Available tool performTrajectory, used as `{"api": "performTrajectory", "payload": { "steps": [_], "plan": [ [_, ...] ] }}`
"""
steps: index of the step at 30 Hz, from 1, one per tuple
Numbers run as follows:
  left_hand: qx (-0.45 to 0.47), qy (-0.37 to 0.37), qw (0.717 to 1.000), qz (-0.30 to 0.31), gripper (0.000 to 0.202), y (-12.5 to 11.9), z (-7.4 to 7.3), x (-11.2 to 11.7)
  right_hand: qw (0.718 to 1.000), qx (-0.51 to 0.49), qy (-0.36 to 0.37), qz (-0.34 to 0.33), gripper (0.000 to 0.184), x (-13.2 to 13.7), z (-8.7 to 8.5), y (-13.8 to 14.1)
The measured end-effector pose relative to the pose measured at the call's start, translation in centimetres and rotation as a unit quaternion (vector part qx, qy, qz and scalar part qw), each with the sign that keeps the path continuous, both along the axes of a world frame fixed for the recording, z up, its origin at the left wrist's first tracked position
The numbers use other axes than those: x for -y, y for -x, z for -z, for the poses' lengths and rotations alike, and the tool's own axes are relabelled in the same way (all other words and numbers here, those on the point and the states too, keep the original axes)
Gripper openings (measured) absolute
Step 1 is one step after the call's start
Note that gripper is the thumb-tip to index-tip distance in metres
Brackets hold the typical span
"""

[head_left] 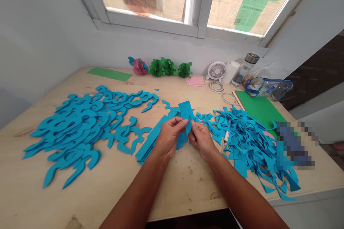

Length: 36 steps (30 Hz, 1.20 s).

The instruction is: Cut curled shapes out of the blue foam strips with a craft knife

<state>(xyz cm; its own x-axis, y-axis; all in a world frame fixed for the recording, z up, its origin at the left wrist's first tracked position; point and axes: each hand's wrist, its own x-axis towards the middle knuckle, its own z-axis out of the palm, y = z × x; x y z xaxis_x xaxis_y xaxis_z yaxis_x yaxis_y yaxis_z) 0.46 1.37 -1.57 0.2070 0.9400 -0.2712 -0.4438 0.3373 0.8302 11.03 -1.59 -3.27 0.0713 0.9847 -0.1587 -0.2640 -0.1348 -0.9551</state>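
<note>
Between my two hands, above the middle of the table, is a piece of blue paper [185, 108], its upper end standing up past my fingers. My left hand [171, 134] is closed, pinching the paper between thumb and fingers. Close beside it, my right hand [202, 137] is closed too, with its fingertips at the paper's right edge. Whether it also holds a tool is hidden. Under and left of my left hand lie blue paper strips [150, 143]. A heap of curved blue cut-outs [77, 118] covers the left side. Blue paper scraps [249, 143] are piled on the right.
Along the wall stand green paper shapes [168, 67], a pink paper shape [140, 67], a small white fan [216, 70] and a bottle [244, 69]. Tape rolls [216, 86], green sheets [264, 109] and a clear pouch [271, 87] lie at the back right. A marker [226, 136] lies by the scraps.
</note>
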Motion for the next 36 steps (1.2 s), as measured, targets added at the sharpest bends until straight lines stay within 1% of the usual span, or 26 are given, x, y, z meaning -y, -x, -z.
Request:
{"api": "performTrajectory", "payload": {
  "steps": [5,10,14,16,20,22,29,36],
  "plan": [
    [-0.017,-0.002,1.000,-0.014,0.021,-0.21,-0.04,0.18,1.000,-0.004,-0.007,0.008,0.052,-0.02,-0.01,0.05],
    [-0.035,-0.016,0.999,-0.009,0.020,-0.21,-0.15,0.22,1.000,-0.011,-0.015,0.002,0.052,-0.04,0.10,-0.08],
    [-0.035,-0.030,0.997,-0.056,0.018,0.07,-0.40,0.00,0.999,-0.006,-0.033,-0.018,0.055,0.06,-0.06,-0.13],
    [-0.026,-0.040,0.997,-0.066,0.018,0.19,-0.57,-0.05,0.999,-0.003,-0.032,-0.022,0.055,0.12,-0.15,-0.11],
    [-0.014,-0.058,0.998,-0.028,0.016,0.20,-0.85,0.11,1.000,-0.012,-0.012,-0.019,0.050,0.17,-0.15,-0.09],
    [-0.017,-0.064,0.998,-0.018,0.017,0.12,-0.88,0.22,1.000,-0.021,-0.008,-0.019,0.049,0.16,-0.11,-0.10],
    [-0.028,-0.074,0.997,-0.020,0.017,-0.04,-0.73,0.35,0.999,-0.051,-0.010,-0.012,0.048,0.19,-0.20,0.11],
    [-0.035,-0.082,0.996,-0.026,0.019,-0.13,-0.86,0.46,0.998,-0.057,-0.013,-0.003,0.045,0.26,0.00,0.40]
  ]
}}
